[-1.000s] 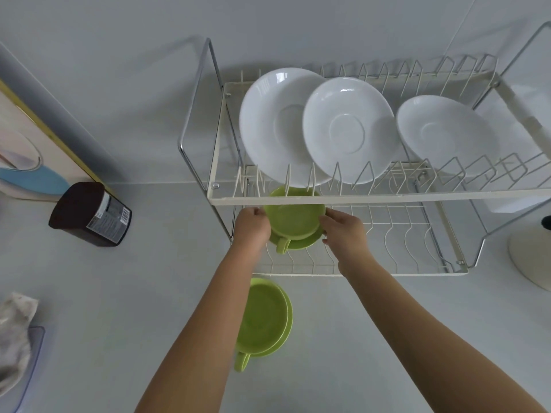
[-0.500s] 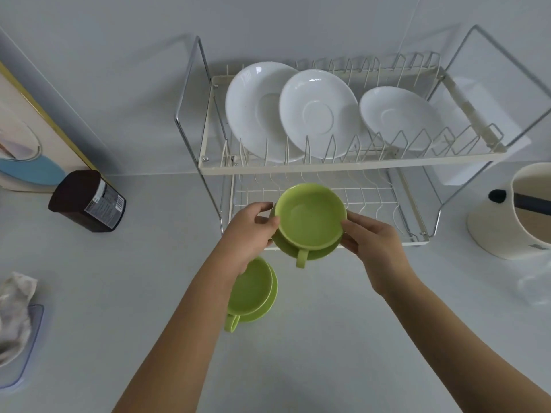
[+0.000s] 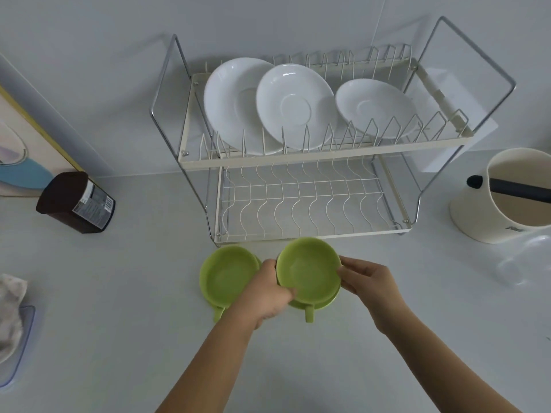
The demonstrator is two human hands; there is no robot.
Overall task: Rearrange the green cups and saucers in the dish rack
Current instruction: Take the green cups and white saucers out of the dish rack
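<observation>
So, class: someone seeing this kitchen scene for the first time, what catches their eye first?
Two bright green cups on saucers in front of the dish rack: the right cup and saucer gripped by both hands, left hand and right hand, the left cup and saucer beside it. Next, three white plates standing on the rack's top tier.

A two-tier dish rack (image 3: 325,158) is set against the wall at the back of the counter (image 3: 119,293). Three plates (image 3: 295,105) are stood in its upper tier. Just before the rack, two cups on saucers are placed side by side: the left cup (image 3: 228,274) and the right cup (image 3: 308,272), the latter held between the left hand (image 3: 265,296) and the right hand (image 3: 369,281). A jar (image 3: 76,202) is laid to the rack's left, a pot (image 3: 507,195) to its right.
</observation>
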